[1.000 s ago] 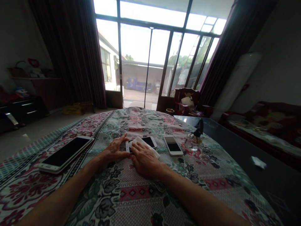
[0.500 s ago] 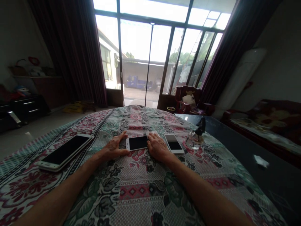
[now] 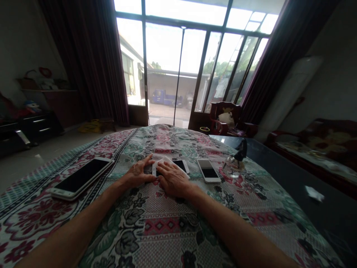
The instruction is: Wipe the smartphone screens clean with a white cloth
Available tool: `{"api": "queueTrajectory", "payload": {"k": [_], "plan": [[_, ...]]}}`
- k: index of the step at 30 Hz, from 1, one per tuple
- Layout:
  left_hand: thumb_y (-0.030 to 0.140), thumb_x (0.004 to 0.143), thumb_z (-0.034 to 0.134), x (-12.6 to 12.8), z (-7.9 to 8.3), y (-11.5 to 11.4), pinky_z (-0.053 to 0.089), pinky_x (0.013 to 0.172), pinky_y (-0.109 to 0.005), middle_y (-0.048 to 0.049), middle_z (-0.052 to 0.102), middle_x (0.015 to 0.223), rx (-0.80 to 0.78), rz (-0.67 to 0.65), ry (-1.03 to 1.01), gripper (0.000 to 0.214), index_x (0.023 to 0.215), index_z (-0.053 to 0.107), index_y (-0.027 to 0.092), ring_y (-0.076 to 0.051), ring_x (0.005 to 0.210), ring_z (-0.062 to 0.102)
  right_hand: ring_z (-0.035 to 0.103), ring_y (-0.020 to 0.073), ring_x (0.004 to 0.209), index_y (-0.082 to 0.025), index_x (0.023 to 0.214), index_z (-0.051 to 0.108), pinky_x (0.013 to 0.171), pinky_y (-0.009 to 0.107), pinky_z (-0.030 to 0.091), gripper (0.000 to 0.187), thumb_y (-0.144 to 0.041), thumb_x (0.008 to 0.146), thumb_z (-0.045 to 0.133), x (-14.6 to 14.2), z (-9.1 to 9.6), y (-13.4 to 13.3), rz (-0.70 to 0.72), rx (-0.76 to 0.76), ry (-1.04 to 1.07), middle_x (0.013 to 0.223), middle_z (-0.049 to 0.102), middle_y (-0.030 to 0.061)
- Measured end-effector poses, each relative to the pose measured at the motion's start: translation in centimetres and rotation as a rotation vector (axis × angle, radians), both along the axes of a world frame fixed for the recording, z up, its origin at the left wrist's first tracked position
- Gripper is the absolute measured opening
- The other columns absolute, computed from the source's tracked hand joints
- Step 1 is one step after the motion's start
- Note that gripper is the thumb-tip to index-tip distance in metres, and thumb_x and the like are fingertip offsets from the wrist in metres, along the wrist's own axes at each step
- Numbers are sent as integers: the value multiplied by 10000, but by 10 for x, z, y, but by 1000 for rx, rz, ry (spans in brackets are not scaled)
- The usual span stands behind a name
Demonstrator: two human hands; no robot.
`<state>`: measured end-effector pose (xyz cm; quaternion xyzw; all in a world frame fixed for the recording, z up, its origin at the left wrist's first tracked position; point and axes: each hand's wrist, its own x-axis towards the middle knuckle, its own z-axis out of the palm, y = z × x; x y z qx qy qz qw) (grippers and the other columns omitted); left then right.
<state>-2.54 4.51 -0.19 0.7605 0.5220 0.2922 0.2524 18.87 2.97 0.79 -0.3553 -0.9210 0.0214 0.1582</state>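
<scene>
"What was around me, you ask? A room with tall glazed doors (image 3: 164,56) and dark curtains (image 3: 111,63)."

"And what were you working on?"

"A bed under a floral quilt (image 3: 167,227), with a glass-topped bench (image 3: 279,167) along its right side."

"How many phones were on the quilt?"

"Three that I could count. A large phone (image 3: 80,178) lay out to the left, though it may have been two stacked; I couldn't tell. A white phone (image 3: 208,171) lay to the right. Between them was the middle phone (image 3: 154,170), partly under one white cloth (image 3: 170,162)."

"What was in hand?"

"That middle phone and the cloth. My left hand (image 3: 136,175) was at the phone's left end, its fingers (image 3: 147,162) spread, tips against the edge. My right hand (image 3: 174,180) lay over the cloth, its fingers (image 3: 167,172) together, pressing down. I could make out no pinch."
</scene>
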Motion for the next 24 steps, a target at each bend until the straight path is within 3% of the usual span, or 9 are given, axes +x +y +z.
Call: {"api": "queueTrajectory", "payload": {"k": [3,9,13,16,21,24], "plan": [[445,660,740,0,0,0,333,1137,-458,-130,590,1411,19,-19,5,1010,1532,315,163,-330,1366,471,480,216,1330,-158,1296,587,1165,393,317,385,-196,945,435,0,3,0,115,21,49,1391,586,92],[431,681,716,-2,1,0,347,1131,-458,-136,570,1432,28,-59,22,948,1515,349,170,-334,1357,483,617,154,1138,-203,1010,697,1040,314,441,304,-97,881,443,13,8,0,261,-86,167,1184,708,29],[404,684,714,-4,0,1,347,1125,-487,-118,583,1421,31,-61,19,931,1517,346,213,-338,1333,505,647,144,1077,-200,977,708,1008,302,460,304,-98,891,436,29,5,5,132,-93,243,1118,732,30],[392,682,711,-6,-2,2,344,1125,-491,-126,573,1429,23,-73,18,939,1523,337,207,-346,1324,504,594,168,1179,-201,1060,695,1038,337,445,306,-118,920,436,35,4,10,20,-22,230,1228,689,52],[408,659,733,-6,-5,4,382,1098,-483,-159,579,1400,36,-25,-4,978,1520,343,161,-353,1282,528,527,218,1247,-193,1134,662,1069,377,412,298,-129,942,443,25,5,10,-209,39,112,1306,620,98],[391,653,743,-6,-3,3,408,1074,-482,-130,634,1324,21,-26,-23,969,1516,355,184,-341,1225,569,528,218,1229,-188,1156,650,1065,363,407,307,-127,946,436,15,5,9,-212,36,63,1278,633,94]]}}
